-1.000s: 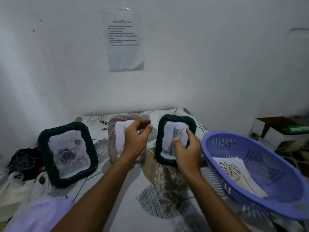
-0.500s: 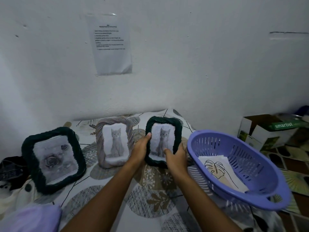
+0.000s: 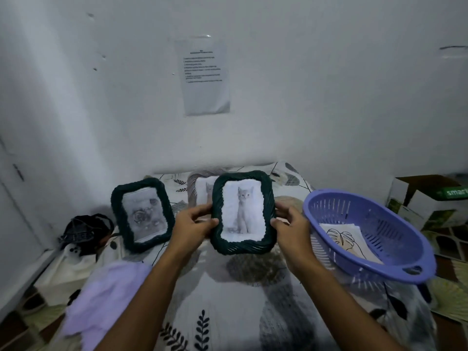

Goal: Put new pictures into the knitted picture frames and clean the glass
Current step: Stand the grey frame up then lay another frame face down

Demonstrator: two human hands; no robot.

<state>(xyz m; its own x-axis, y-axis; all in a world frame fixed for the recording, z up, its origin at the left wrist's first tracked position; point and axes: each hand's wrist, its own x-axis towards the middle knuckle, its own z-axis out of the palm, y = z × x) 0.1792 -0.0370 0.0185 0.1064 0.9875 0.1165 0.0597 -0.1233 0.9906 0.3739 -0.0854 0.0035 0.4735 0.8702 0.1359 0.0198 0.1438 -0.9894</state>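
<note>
Head view: both hands, left (image 3: 193, 225) and right (image 3: 288, 228), gripping side edges of dark green knitted frame (image 3: 243, 212) lifted over patterned cloth, kitten picture inside, swap apparently pending, new prints (image 3: 350, 238) waiting in purple basket (image 3: 395, 268), glass uncleaned.

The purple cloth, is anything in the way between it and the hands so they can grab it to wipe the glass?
Nothing lies in the way, but both hands are busy: the left hand and right hand grip the dark green cat frame. The purple cloth lies loose, low on the left.
</note>
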